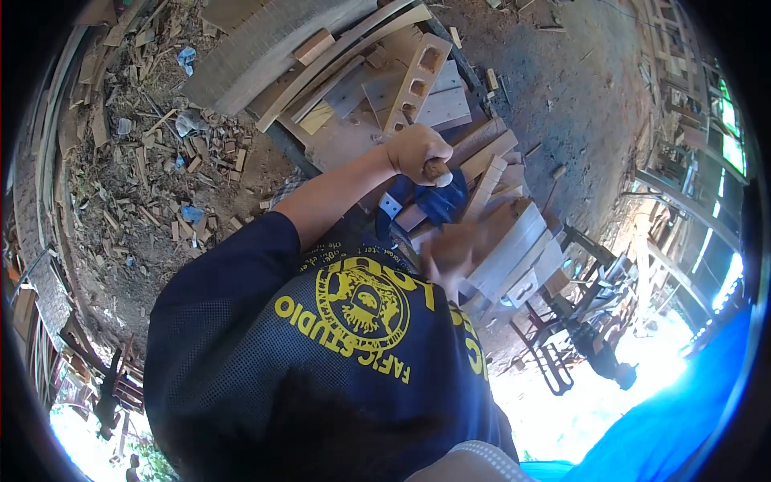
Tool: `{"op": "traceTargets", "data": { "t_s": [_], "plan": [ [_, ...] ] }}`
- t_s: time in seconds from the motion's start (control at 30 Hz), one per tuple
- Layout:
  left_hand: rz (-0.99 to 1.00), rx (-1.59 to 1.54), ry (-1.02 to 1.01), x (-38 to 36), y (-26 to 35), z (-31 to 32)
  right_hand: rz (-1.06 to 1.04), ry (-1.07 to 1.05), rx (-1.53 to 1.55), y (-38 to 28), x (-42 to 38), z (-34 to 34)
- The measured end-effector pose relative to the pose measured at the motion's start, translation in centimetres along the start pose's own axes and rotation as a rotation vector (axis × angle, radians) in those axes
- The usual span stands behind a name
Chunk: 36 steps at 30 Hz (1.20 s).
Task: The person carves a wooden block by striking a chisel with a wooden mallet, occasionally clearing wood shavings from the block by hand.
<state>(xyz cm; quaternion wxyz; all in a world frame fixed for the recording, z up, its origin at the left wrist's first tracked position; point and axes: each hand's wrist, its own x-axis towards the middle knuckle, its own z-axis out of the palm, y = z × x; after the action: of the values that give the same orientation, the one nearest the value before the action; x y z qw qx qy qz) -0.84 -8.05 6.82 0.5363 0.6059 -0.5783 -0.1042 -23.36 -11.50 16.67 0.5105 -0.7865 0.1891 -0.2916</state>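
My left hand (418,153) is closed around a brown wooden tool handle (436,169) with a rounded, paler end, above the workbench and close to a wooden piece (418,84) with several rectangular holes. Lower down, my right hand (454,253) is smeared by motion near the front of my dark shirt, beside pale boards (510,249); its fingers and anything in them cannot be made out. Between the hands lies dark blue cloth (442,201). Next to it sits a small light block (389,206) with dark holes.
Curved planks (341,68) and a wide board (273,52) lie at the upper left. Wood offcuts and litter (189,161) cover the ground at left. Past the bench is bare earth (554,96). A person (598,349) is at the lower right, among dark frames (554,361).
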Motion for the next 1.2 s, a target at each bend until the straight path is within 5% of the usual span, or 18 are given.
{"op": "traceTargets", "data": {
  "t_s": [0.07,0.2,0.27,0.37,0.4,0.47,0.6,0.73,0.8,0.87,0.93,1.03,1.13,1.2],
  "plan": [
    [0.044,-0.094,0.048,0.0,0.4,0.3,0.502,-0.188,-0.378,-1.9,2.0,1.9],
    [0.128,-0.046,0.14,0.0,-0.2,0.2,0.479,-0.175,-0.367,-4.6,2.8,1.1],
    [0.059,-0.043,0.074,-0.3,-0.5,-0.3,0.291,-0.093,-0.339,-4.7,2.8,0.3],
    [-0.013,-0.053,0.014,-0.4,-0.2,-0.6,-0.184,-0.242,-0.09,-3.2,2.9,-1.7],
    [-0.012,-0.061,0.024,-0.3,-0.2,-0.7,-0.185,-0.24,-0.09,-2.9,2.8,-0.6],
    [0.061,-0.066,0.105,0.0,-0.5,-0.2,0.555,-0.254,-0.537,-3.0,3.1,2.8],
    [0.045,-0.046,0.14,-1.3,-2.4,1.0,0.56,-0.264,-0.583,-4.1,2.8,2.3],
    [-0.005,-0.058,0.052,-1.1,-1.4,0.1,0.372,-0.062,-0.404,-3.9,1.7,-0.3],
    [-0.006,-0.05,0.02,-1.3,-1.2,0.2,0.434,-0.841,-0.523,4.6,-2.6,-5.3],
    [0.065,-0.07,0.098,-1.4,-1.4,0.7,0.584,-0.274,-0.493,-2.6,3.7,2.5],
    [0.141,-0.078,0.183,-1.7,-2.2,1.1,0.474,-0.275,-0.506,-1.1,2.2,2.0],
    [0.063,0.019,-0.052,-4.0,-3.2,3.3,0.492,-0.318,-0.64,-2.4,2.2,1.6],
    [0.196,0.15,-0.196,-4.5,-3.9,5.2,0.585,-0.305,-0.654,-3.0,2.2,1.5],
    [-0.168,-0.758,-0.195,-4.7,-3.5,4.6,0.59,-0.276,-0.616,-3.2,1.5,1.1]
  ]
}}
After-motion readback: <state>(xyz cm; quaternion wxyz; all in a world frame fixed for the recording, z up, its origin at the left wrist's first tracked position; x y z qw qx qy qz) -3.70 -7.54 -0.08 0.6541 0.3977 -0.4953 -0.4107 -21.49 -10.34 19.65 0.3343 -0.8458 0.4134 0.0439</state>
